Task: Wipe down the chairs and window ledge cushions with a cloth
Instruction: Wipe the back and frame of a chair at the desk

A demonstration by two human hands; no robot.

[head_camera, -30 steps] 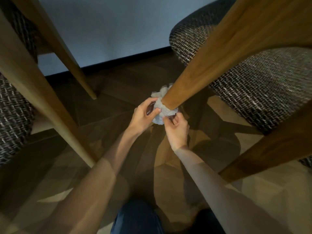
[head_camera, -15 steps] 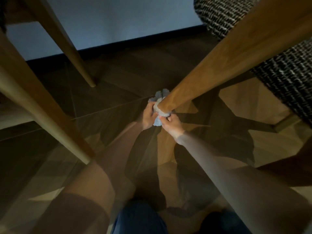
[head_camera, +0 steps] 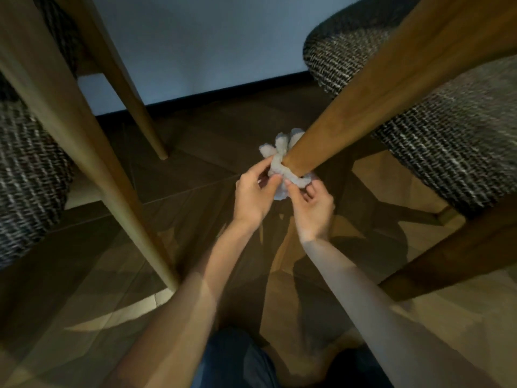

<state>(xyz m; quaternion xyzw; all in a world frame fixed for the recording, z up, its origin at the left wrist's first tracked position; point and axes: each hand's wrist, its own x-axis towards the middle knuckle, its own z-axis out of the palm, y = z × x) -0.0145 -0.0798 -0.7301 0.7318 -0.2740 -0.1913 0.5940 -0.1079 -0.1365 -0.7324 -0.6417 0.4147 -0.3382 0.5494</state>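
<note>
The cloth (head_camera: 279, 163), a pale fluffy rag, is wrapped as a band round the lower end of the wooden chair leg (head_camera: 363, 93), close to where that leg meets the floor (head_camera: 195, 152). Loose folds of the cloth bunch up on the far side of the leg and hang below the band on your side.

Your left hand (head_camera: 251, 197) holds the cloth on the left side of the leg. Its grip is closed as a pinch, with the thumb and curled fingers gathering the fabric. Your right hand (head_camera: 313, 211) holds the cloth just beneath the leg. Its grip is also a pinch, thumb against forefinger on the fabric, with the other fingers curled loosely below. The two hands are close together, with the hanging fold of cloth between them.

The leg you are working on slants up to the right, in front of a woven seat (head_camera: 447, 152) in dark and light yarn. A second leg (head_camera: 447, 253) of the same chair stands in shadow at the lower right.

To your left, another chair shows a front leg (head_camera: 70, 135), a rear leg (head_camera: 120, 79) and a woven cushion edge (head_camera: 25, 186).

The floor is wood parquet. A pale wall (head_camera: 209, 37) with a dark skirting board (head_camera: 223, 93) runs behind. Your dark blue trousers (head_camera: 235, 359) show at the bottom edge.
</note>
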